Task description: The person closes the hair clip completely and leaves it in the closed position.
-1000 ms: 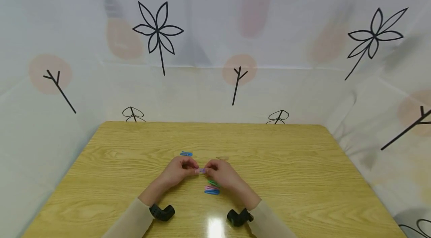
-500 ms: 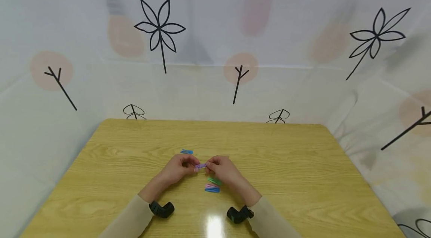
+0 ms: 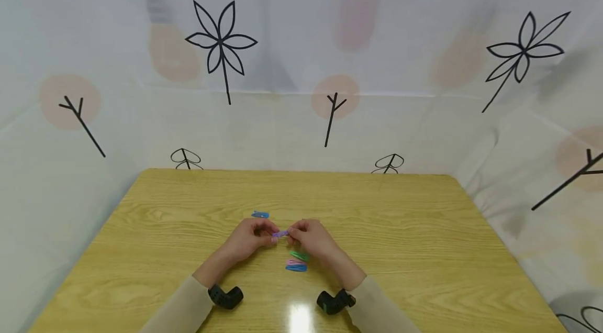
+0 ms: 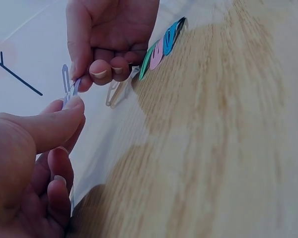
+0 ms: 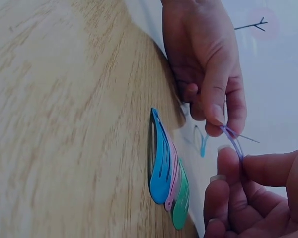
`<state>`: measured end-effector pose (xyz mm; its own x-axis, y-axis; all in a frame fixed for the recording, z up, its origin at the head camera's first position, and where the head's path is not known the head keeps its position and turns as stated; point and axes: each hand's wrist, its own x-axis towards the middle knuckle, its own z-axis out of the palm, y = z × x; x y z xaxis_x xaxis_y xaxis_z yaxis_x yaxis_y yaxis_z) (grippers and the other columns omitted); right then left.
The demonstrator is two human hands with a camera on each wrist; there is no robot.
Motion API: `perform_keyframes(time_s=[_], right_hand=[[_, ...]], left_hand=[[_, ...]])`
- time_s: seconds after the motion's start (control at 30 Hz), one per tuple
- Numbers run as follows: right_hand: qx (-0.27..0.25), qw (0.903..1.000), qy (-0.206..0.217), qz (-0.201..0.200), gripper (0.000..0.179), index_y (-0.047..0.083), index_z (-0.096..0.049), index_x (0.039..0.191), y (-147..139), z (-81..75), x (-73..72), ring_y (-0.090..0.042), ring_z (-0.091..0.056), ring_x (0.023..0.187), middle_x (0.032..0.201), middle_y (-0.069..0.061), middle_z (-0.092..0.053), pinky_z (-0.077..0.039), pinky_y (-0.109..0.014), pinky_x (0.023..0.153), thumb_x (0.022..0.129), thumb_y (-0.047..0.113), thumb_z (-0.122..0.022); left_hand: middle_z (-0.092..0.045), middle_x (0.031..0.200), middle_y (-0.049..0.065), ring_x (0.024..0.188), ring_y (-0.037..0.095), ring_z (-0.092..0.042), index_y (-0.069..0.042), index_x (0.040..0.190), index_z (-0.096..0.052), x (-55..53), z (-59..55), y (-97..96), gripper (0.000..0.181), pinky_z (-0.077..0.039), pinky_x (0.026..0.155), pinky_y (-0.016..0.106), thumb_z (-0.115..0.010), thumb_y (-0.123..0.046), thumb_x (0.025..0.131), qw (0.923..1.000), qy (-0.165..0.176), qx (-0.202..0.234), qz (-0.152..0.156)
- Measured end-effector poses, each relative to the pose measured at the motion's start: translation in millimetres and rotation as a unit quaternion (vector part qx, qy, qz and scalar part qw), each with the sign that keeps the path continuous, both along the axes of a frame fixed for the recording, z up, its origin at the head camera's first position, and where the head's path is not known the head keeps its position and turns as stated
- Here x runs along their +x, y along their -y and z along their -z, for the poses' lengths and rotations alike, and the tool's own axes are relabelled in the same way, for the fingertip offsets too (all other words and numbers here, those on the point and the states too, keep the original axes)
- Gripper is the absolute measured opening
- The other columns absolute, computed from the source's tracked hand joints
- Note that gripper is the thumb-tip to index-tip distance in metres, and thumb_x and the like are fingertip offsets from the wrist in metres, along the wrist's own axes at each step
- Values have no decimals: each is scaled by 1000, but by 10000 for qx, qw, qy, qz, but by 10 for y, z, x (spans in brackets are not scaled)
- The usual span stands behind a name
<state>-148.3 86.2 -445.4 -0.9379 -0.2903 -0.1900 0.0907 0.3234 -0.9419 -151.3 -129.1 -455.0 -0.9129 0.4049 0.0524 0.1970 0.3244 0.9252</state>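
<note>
Between my two hands is a purple snap hair clip (image 3: 281,233), held over the table. My left hand (image 3: 252,239) pinches one end of it between thumb and fingers. The other end is pinched by my right hand (image 3: 310,239). In the right wrist view the clip (image 5: 233,140) has a thin strip standing away from its frame, so it is sprung open. Just below my right hand lie a green hair clip (image 3: 299,256), a pink hair clip (image 3: 296,262) and a blue hair clip (image 3: 296,268), side by side and overlapping.
Beyond my left hand lies another blue hair clip (image 3: 260,214). A pale hair clip (image 4: 111,93) lies behind my right hand, mostly hidden in the head view. The wooden table (image 3: 400,239) ends at a printed white cloth (image 3: 278,129).
More of the purple clip shows between my fingers than a second ago, and it now slants up towards my right hand. The clips on the table have stayed put.
</note>
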Motion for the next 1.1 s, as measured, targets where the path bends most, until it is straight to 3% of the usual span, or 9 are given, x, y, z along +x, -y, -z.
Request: perform_keyframes(time_s=[0.13, 0.23, 0.57, 0.73, 0.9, 1.1], right_hand=[[-53, 10000, -5, -32, 22, -1, -70, 102, -15, -7, 16, -17, -59, 82, 84, -7, -69, -46, -30, 74, 103, 16, -56], [-89, 9999, -2, -66, 21, -1, -69, 102, -10, 1, 21, -18, -59, 82, 85, -8, -69, -46, -30, 75, 103, 16, -56], [-2, 9993, -295, -248, 18, 3, -69, 109, -22, 27, 8, -19, -61, 89, 95, -6, -69, -47, -33, 77, 99, 16, -63], [-48, 9989, -430, -178, 19, 2, -69, 113, -16, 26, 15, -17, -61, 83, 91, -5, -69, -47, -31, 71, 97, 11, -65], [71, 9982, -601, 21, 17, 4, -71, 110, -13, 29, 19, -17, -60, 82, 89, -2, -67, -48, -32, 72, 94, 9, -69], [187, 9961, -826, 252, 9, 6, -72, 100, -11, 10, 37, -16, -62, 82, 89, 0, -69, -50, -34, 75, 91, 7, -72]], left_hand=[[-66, 89, 6, 75, 22, -56, -4, 101, -73, -24, 28, -9, 12, -46, 65, 26, -74, -11, 91, 10000, -27, -16, -5], [-66, 87, 1, 75, 17, -56, -9, 99, -75, -101, 188, 14, 12, -47, 65, 27, -76, -17, 90, 10000, 5, -56, -76], [-67, 89, 2, 77, 17, -55, -5, 100, -74, -101, 178, -24, 13, -46, 68, 27, -72, -16, 93, 9992, 182, -29, -349], [-68, 91, 4, 78, 18, -57, -1, 101, -73, -117, 174, -30, 12, -47, 69, 29, -69, -10, 94, 9994, 142, -32, -318], [-68, 91, 1, 78, 15, -56, -5, 101, -74, -111, 162, -19, 14, -46, 70, 27, -71, -16, 94, 9996, 130, -128, -233], [-69, 94, 2, 82, 17, -57, -6, 103, -75, -106, 121, 16, 19, -48, 71, 27, -72, -22, 93, 9990, 424, 57, -134]])
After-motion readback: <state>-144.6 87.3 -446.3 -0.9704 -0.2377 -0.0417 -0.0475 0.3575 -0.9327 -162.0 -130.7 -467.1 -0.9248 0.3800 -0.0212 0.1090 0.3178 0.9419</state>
